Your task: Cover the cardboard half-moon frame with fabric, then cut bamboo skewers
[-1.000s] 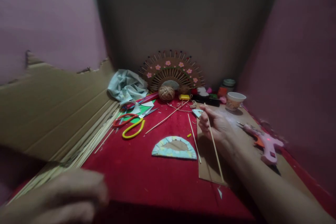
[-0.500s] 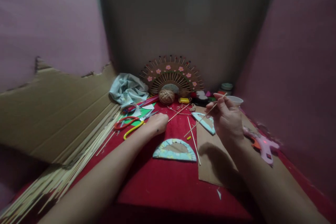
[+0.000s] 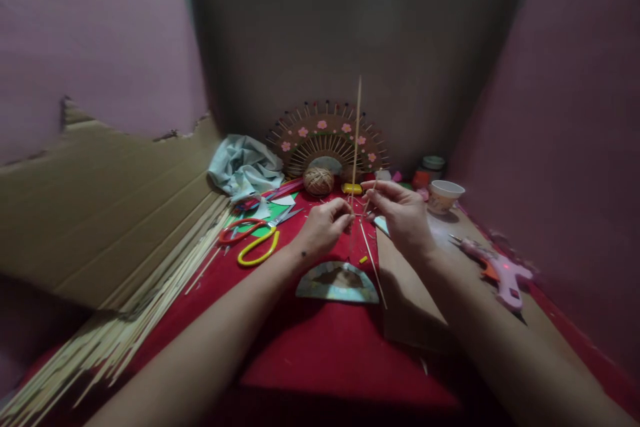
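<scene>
My left hand [image 3: 327, 223] is pinched around the lower part of a thin wooden stick [image 3: 357, 133], which stands nearly upright in front of the fan. Close beside it, my right hand [image 3: 403, 217] holds another thin stick [image 3: 371, 197] between thumb and fingers, tilted and partly hidden by them. Below both hands lies a half-round piece covered in light blue patterned cloth [image 3: 363, 290], with a brown middle. A loose stick [image 3: 373, 263] rests on the red cloth [image 3: 320, 353] beside a small yellow bit [image 3: 363, 259].
Scissors [image 3: 257, 247] and a bundle of sticks [image 3: 135, 313] lie left, near crumpled cloth [image 3: 245, 163]. A twine ball [image 3: 319, 181] sits before a decorated fan [image 3: 305, 132]. Right are a cardboard sheet [image 3: 415, 303], a pink glue gun [image 3: 505, 273] and a white cup [image 3: 445, 195].
Both hands have come together over the middle, the right moving left and the left moving right. The left hand's stick has swung from slanting to nearly upright.
</scene>
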Action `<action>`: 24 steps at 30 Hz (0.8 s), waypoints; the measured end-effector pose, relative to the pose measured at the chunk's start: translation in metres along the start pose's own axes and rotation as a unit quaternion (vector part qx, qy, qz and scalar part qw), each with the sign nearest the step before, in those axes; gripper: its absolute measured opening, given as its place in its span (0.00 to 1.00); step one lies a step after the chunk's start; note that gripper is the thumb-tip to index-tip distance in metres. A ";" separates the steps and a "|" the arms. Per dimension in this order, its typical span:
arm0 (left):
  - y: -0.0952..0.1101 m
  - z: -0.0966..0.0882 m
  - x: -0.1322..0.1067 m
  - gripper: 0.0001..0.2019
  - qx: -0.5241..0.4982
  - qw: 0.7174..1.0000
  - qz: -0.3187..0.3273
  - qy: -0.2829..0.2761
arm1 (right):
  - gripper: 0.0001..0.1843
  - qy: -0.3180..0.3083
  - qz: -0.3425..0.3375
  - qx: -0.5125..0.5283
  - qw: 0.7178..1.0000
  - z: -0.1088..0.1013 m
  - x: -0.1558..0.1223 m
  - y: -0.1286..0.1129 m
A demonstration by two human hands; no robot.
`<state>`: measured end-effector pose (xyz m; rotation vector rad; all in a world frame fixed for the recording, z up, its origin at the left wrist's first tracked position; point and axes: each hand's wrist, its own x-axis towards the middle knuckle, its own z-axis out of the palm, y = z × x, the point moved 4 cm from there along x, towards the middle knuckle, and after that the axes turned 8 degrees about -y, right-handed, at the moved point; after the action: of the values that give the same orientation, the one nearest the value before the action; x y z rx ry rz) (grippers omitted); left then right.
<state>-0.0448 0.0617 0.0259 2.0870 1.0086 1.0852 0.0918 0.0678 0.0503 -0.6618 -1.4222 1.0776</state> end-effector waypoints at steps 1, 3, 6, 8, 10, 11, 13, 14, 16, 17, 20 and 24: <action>0.000 0.003 -0.001 0.04 0.022 1.000 0.006 -0.010 | 0.11 0.002 0.001 -0.002 1.000 0.000 -0.001 0.000; 0.000 0.008 -0.002 0.04 0.061 0.997 0.022 -0.029 | 0.11 0.005 -0.004 -0.003 1.000 0.000 -0.002 0.001; 0.002 0.010 -0.003 0.05 0.114 0.992 0.035 -0.044 | 0.10 0.004 -0.021 -0.008 1.000 0.000 -0.003 0.002; 0.001 0.012 -0.002 0.05 0.146 0.987 0.040 -0.053 | 0.11 0.000 -0.023 -0.007 1.000 -0.001 -0.003 0.003; 0.000 0.013 -0.001 0.05 0.171 0.982 0.044 -0.068 | 0.11 0.001 -0.020 -0.008 1.000 0.000 -0.003 0.003; -0.001 0.014 -0.001 0.06 0.179 0.980 0.044 -0.077 | 0.11 0.002 -0.017 -0.009 1.000 0.000 -0.003 0.003; -0.003 0.016 -0.001 0.08 0.194 0.976 0.041 -0.092 | 0.10 0.001 -0.015 -0.007 1.000 0.000 -0.004 0.002; -0.003 0.015 -0.001 0.09 0.202 0.974 0.038 -0.095 | 0.10 0.000 -0.015 -0.005 1.000 0.001 -0.004 0.001; -0.001 0.014 -0.002 0.11 0.217 0.971 0.034 -0.094 | 0.10 -0.004 -0.022 -0.010 1.000 0.002 -0.005 -0.001; 0.001 0.014 -0.003 0.11 0.224 0.970 0.034 -0.091 | 0.10 -0.003 -0.029 -0.019 0.999 0.002 -0.005 -0.003; 0.005 0.013 -0.005 0.10 0.255 0.962 0.030 -0.093 | 0.10 -0.003 -0.046 -0.047 0.998 0.002 -0.007 -0.006; 0.005 0.015 -0.005 0.10 0.286 0.951 0.002 -0.117 | 0.13 -0.026 -0.032 -0.065 0.997 0.003 -0.008 -0.001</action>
<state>-0.0323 0.0531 0.0205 2.5928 1.3051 0.5559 0.0905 0.0595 0.0480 -0.6795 -1.5583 0.9650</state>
